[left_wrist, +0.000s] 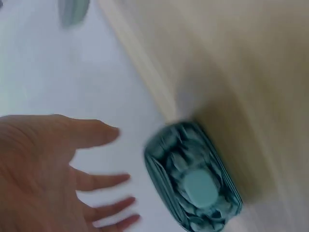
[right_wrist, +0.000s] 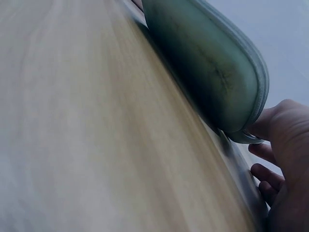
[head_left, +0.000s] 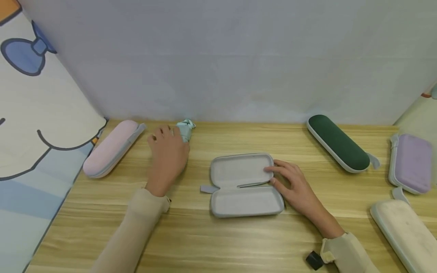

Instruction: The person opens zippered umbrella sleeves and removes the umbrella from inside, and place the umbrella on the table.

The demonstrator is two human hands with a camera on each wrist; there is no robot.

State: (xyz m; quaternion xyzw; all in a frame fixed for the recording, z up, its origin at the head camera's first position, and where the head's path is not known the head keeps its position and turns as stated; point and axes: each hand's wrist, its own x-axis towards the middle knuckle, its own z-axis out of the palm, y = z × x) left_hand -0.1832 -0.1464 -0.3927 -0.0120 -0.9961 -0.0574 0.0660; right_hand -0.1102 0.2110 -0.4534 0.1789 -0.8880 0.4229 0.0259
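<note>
A teal folded pocket umbrella (head_left: 185, 131) stands at the back of the table, its ruffled fabric and pale round knob showing in the left wrist view. Just beside it is my left hand (head_left: 168, 151), with fingers spread and nothing in the grasp; the left wrist view shows a gap between fingertips and umbrella (left_wrist: 195, 179). A grey hard zip case (head_left: 244, 201) lies unfolded in the middle, both halves bare inside. At its right end my right hand (head_left: 295, 185) holds the rim of the far half, index fingertip over the inside and thumb at the edge.
On the left lies a closed pink case (head_left: 110, 148). A dark green case (head_left: 336, 142), a purple case (head_left: 414, 163) and a cream case (head_left: 406, 231) are on the right. A small black block (head_left: 315, 260) sits near the right sleeve. A grey wall backs the table.
</note>
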